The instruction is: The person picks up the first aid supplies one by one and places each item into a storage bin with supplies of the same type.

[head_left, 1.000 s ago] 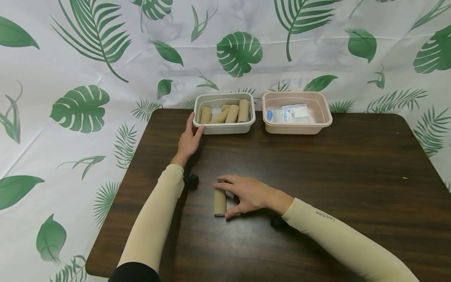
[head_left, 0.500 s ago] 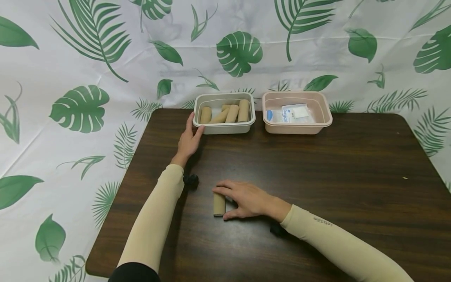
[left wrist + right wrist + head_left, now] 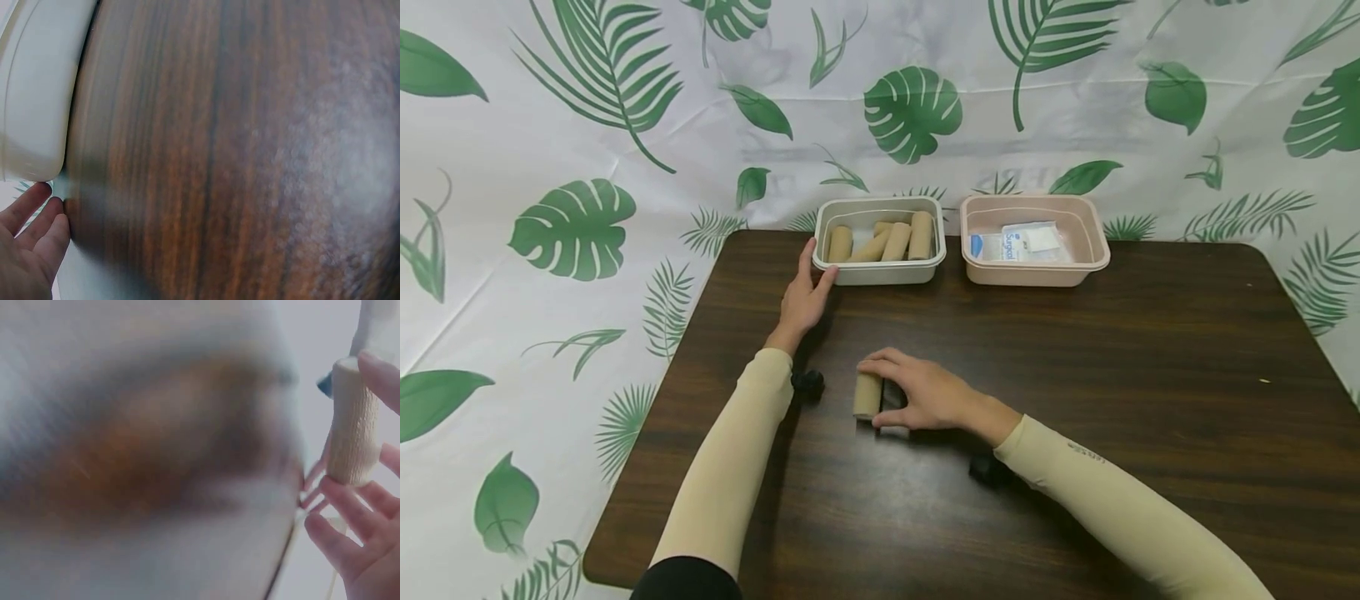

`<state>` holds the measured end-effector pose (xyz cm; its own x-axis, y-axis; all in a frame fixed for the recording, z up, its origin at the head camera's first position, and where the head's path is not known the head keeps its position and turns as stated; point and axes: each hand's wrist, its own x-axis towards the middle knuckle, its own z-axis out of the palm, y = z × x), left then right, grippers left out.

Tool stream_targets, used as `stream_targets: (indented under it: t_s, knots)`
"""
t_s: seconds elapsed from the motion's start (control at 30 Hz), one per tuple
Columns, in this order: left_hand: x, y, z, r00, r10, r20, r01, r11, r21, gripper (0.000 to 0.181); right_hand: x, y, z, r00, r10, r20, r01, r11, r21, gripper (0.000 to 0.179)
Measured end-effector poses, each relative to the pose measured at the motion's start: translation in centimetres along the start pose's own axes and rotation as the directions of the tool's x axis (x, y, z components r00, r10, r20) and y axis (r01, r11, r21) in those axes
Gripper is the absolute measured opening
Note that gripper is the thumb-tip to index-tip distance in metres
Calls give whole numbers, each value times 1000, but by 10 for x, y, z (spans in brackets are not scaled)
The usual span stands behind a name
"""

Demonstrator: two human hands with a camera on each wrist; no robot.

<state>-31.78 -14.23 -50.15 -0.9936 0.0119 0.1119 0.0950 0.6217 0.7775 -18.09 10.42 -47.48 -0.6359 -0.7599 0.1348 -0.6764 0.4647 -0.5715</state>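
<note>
Between the thumb and fingers of my right hand (image 3: 928,393), a brown cardboard tube (image 3: 868,395) is gripped by its two ends over the middle of the table. In the right wrist view the same cardboard tube (image 3: 353,425) shows its ridged side, thumb at one end and fingertips at the other. My left hand (image 3: 805,296) rests its spread, mostly straight fingers against the left front corner of a whitish bin (image 3: 880,274). Inside that bin lie several more cardboard tubes (image 3: 896,242). The left wrist view shows the left fingers (image 3: 53,240) right at the bin's corner.
A pink bin (image 3: 1033,274) stands to the right of the whitish one, holding white-and-blue plastic packets (image 3: 1021,242). Both sit at the back edge of the dark wooden table (image 3: 1112,375). Behind hangs a white leaf-patterned cloth (image 3: 820,108).
My right hand drew slightly nearer, closed on the cardboard tube's ends, then moved away from me toward the bins, carrying the tube. The left hand stays at the whitish bin.
</note>
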Motion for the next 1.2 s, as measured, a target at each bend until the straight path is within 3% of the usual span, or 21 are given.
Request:
stream_targets:
  t_s: [0.17, 0.4, 0.7, 0.9, 0.97, 1.07, 1.2]
  knots:
    - [0, -1, 1, 1000, -7, -6, 7, 1000, 6, 71, 17, 16, -15, 986, 48, -160, -46, 999, 13, 73]
    - [1, -2, 0, 1000, -3, 2, 3, 1000, 13, 71, 49, 33, -34, 939, 124, -321, -124, 992, 19, 73]
    - [1, -3, -1, 1000, 8, 8, -8, 1000, -4, 70, 89, 49, -54, 875, 234, -424, -262, 965, -7, 73]
    - [1, -1, 1, 1000, 16, 5, -16, 1000, 6, 68, 117, 62, -71, 828, 319, -461, -314, 945, 90, 80]
    - [1, 0, 1, 1000, 18, 15, -18, 1000, 2, 68, 122, 66, -73, 825, 366, -432, -360, 928, 97, 83]
    - [0, 1, 1, 1000, 8, 26, -8, 1000, 0, 68, 122, 70, -69, 841, 404, -359, -417, 908, 44, 81]
    - [0, -1, 0, 1000, -12, 4, 12, 1000, 15, 70, 118, 74, -63, 867, 362, -343, -398, 917, -40, 73]
